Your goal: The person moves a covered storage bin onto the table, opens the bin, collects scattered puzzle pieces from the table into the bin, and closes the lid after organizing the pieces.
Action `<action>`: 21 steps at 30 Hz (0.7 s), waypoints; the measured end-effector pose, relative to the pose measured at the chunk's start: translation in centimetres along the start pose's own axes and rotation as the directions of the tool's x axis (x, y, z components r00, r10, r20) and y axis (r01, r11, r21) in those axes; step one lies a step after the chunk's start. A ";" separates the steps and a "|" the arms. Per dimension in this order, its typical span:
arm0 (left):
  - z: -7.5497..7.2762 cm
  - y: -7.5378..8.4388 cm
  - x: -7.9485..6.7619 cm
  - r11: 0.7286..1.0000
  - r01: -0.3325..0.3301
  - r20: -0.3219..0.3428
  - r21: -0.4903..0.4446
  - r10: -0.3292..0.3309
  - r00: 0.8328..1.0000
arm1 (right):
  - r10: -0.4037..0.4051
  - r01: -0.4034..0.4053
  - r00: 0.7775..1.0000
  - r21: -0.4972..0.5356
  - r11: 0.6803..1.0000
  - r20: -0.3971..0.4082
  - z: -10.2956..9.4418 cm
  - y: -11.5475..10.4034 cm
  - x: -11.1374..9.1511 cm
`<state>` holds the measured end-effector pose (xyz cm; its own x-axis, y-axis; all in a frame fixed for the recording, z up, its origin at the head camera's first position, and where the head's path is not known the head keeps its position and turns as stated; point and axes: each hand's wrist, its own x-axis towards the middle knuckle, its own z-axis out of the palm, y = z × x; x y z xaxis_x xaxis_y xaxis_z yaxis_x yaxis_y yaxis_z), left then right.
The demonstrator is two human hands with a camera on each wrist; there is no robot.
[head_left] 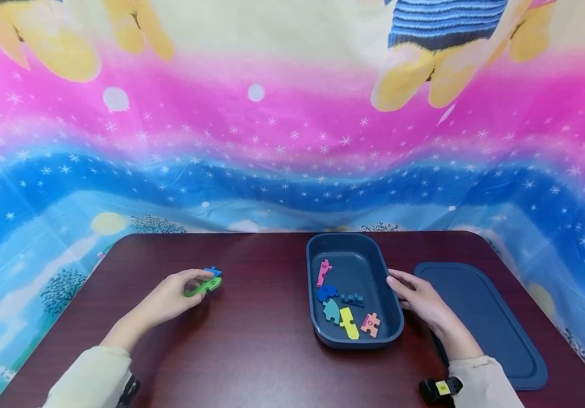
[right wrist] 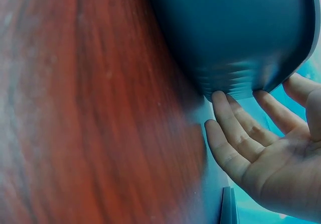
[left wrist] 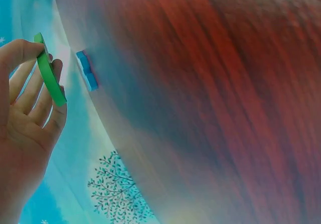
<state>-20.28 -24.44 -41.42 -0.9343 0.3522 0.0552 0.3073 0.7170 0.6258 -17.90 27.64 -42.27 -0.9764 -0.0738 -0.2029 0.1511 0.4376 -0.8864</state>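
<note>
My left hand, at the left of the table, pinches a green puzzle piece between thumb and fingers, above the tabletop. Just past the fingertips, a blue puzzle piece lies on the table, partly covered by the hand in the head view. My right hand touches the right outer wall of a dark blue-grey box, fingertips against the side and thumb at the rim. Inside the box lie several puzzle pieces, among them a pink one, a yellow one and an orange one.
A dark blue-grey lid lies flat on the table to the right of the box, partly behind the right forearm. The dark brown table ends at a printed cloth backdrop at the back and sides.
</note>
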 end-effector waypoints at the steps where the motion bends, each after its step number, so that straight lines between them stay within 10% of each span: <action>1: 0.0 0.1 0.1 1.000 -0.002 0.000 -0.001 0.002 1.000 | 0.003 -0.003 1.000 0.001 1.000 -0.002 0.0 0.0 0.0; 21: 0.8 2.7 2.0 0.997 -0.074 -0.020 0.025 0.075 0.997 | 0.010 -0.010 1.000 0.000 1.000 0.004 0.0 -0.1 0.0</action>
<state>-21.19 -21.31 -40.20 -0.9122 0.3925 0.1176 0.3802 0.7039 0.6000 -17.90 27.57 -42.14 -0.9742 -0.0736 -0.2132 0.1604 0.4383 -0.8844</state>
